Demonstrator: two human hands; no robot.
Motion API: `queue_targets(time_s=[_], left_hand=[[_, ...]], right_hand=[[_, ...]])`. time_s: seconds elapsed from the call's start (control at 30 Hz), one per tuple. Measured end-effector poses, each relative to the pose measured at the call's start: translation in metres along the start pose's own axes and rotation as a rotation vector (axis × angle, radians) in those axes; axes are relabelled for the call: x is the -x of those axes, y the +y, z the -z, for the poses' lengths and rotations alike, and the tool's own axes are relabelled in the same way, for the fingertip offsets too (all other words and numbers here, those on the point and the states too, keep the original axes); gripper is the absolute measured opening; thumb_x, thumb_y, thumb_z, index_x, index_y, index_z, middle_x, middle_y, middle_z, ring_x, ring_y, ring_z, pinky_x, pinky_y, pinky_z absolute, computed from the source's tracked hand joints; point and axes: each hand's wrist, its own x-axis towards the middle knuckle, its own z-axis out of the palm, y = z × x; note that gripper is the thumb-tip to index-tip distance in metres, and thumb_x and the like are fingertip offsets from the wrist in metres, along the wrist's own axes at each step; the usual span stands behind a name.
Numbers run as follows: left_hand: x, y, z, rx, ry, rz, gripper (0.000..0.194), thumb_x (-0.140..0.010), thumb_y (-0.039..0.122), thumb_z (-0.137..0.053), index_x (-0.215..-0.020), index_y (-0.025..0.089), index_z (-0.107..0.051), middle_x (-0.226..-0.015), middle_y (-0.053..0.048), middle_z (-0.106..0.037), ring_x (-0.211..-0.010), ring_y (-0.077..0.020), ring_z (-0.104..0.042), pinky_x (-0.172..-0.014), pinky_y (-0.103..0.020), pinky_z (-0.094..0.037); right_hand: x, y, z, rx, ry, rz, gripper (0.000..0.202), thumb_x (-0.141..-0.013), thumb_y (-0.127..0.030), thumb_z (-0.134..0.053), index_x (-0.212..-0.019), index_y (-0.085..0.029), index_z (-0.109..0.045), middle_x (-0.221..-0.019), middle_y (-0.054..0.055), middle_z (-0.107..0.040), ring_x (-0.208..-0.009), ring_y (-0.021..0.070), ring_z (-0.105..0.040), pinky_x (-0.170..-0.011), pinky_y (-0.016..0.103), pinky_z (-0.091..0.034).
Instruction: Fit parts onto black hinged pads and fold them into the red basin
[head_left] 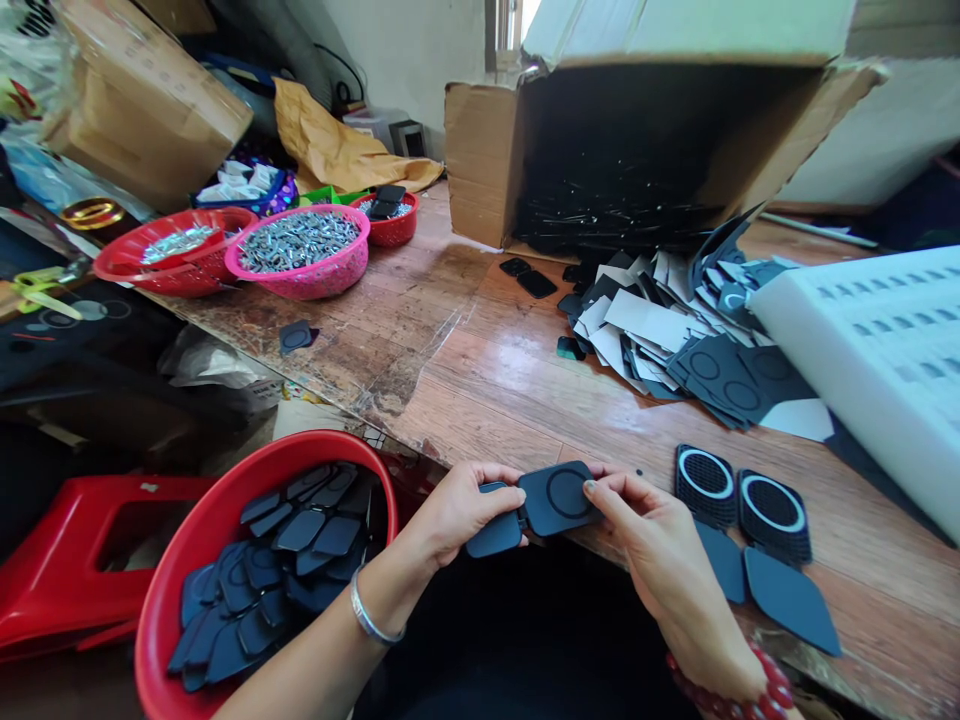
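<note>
Both hands hold a dark two-panel folding wireless charger at the table's front edge. A thin ring is marked on its right panel, and a small hinge joins the panels. My left hand grips the left panel near the hinge, thumb on top. My right hand pinches the outer right end of the ringed panel between thumb and fingers. Just right of my right hand, two unfolded charger bodies lie on the table; one has a white ring in a black textured panel. The undersides of the held charger are hidden.
At lower left, a red basin holds many dark chargers beside a red stool. A pink basket of small metal parts stands on the table. Dark ringed sheets lie before a carton; white foam is right.
</note>
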Motion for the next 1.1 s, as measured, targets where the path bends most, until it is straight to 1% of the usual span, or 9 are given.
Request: queue_targets(time_s=[0.2, 0.37, 0.47, 0.53, 0.63, 0.7, 0.77, 0.9, 1.1], left_hand=[[0.000, 0.000, -0.003, 0.000, 0.002, -0.027, 0.018, -0.069, 0.020, -0.068, -0.085, 0.014, -0.074, -0.060, -0.002, -0.071, -0.052, -0.0154, -0.066, -0.056, -0.027, -0.056], [-0.001, 0.001, -0.004, 0.000, 0.000, -0.047, 0.017, -0.070, 0.018, -0.064, -0.082, 0.014, -0.075, -0.061, -0.001, -0.070, -0.051, -0.0139, -0.063, -0.055, -0.026, -0.055], [-0.001, 0.000, -0.002, -0.005, 0.017, -0.056, 0.017, -0.069, 0.018, -0.064, -0.081, 0.013, -0.075, -0.061, -0.001, -0.070, -0.050, -0.0124, -0.062, -0.053, -0.024, -0.054], [-0.001, -0.001, -0.002, 0.003, 0.008, -0.046, 0.018, -0.068, 0.019, -0.066, -0.082, 0.013, -0.075, -0.060, -0.001, -0.069, -0.049, -0.0127, -0.062, -0.052, -0.024, -0.053], [0.000, -0.002, -0.001, 0.027, -0.024, -0.014, 0.021, -0.068, 0.021, -0.067, -0.085, 0.012, -0.074, -0.061, -0.002, -0.070, -0.049, -0.0143, -0.064, -0.052, -0.025, -0.055], [0.002, -0.002, 0.000, 0.038, -0.037, 0.001, 0.022, -0.067, 0.020, -0.066, -0.086, 0.012, -0.074, -0.062, -0.003, -0.071, -0.050, -0.0149, -0.065, -0.053, -0.027, -0.056], [0.003, -0.002, -0.001, 0.047, -0.054, 0.006, 0.021, -0.067, 0.019, -0.066, -0.085, 0.012, -0.074, -0.062, -0.003, -0.071, -0.051, -0.0154, -0.065, -0.053, -0.027, -0.056], [0.004, -0.001, -0.003, 0.054, -0.077, 0.020, 0.020, -0.068, 0.020, -0.068, -0.085, 0.013, -0.074, -0.061, -0.002, -0.070, -0.051, -0.0154, -0.066, -0.053, -0.027, -0.056], [0.004, -0.001, -0.003, 0.040, -0.073, 0.031, 0.021, -0.070, 0.019, -0.067, -0.088, 0.013, -0.075, -0.061, -0.002, -0.069, -0.053, -0.0160, -0.066, -0.056, -0.029, -0.057]], right_hand=[[0.021, -0.014, -0.003, 0.427, 0.056, 0.505, 0.017, -0.084, -0.031, -0.068, -0.069, -0.023, -0.068, -0.112, 0.009, -0.063, -0.107, 0.0283, -0.061, -0.091, 0.042, -0.047], [0.028, -0.021, -0.005, 0.550, -0.043, 0.964, 0.013, -0.081, -0.011, -0.065, -0.078, -0.024, -0.066, -0.109, 0.009, -0.064, -0.110, 0.0289, -0.059, -0.094, 0.046, -0.048], [0.032, -0.021, -0.003, 0.538, -0.107, 1.074, 0.020, -0.077, -0.005, -0.067, -0.082, -0.024, -0.066, -0.105, 0.007, -0.067, -0.110, 0.0284, -0.060, -0.094, 0.045, -0.048], [0.032, -0.020, 0.000, 0.481, -0.060, 0.938, 0.015, -0.078, -0.010, -0.068, -0.077, -0.025, -0.066, -0.104, 0.007, -0.068, -0.106, 0.0278, -0.061, -0.093, 0.044, -0.048], [0.026, -0.015, 0.002, 0.279, 0.047, 0.443, 0.016, -0.080, -0.029, -0.072, -0.067, -0.023, -0.066, -0.110, 0.008, -0.067, -0.104, 0.0280, -0.062, -0.087, 0.040, -0.049], [0.017, -0.013, 0.003, 0.073, 0.058, 0.139, 0.028, -0.073, -0.042, -0.078, -0.061, -0.021, -0.065, -0.111, 0.010, -0.068, -0.101, 0.0284, -0.062, -0.079, 0.036, -0.051], [0.010, -0.012, 0.004, -0.089, 0.039, -0.051, 0.037, -0.060, -0.049, -0.085, -0.056, -0.019, -0.064, -0.109, 0.011, -0.069, -0.095, 0.0279, -0.062, -0.071, 0.033, -0.051], [0.006, -0.014, 0.003, -0.172, -0.007, -0.199, 0.040, -0.050, -0.048, -0.090, -0.054, -0.018, -0.064, -0.106, 0.010, -0.068, -0.083, 0.0230, -0.060, -0.063, 0.031, -0.051], [0.007, -0.015, 0.001, -0.148, -0.007, -0.199, 0.043, -0.049, -0.050, -0.090, -0.053, -0.018, -0.061, -0.103, 0.009, -0.069, -0.077, 0.0213, -0.059, -0.062, 0.033, -0.051]])
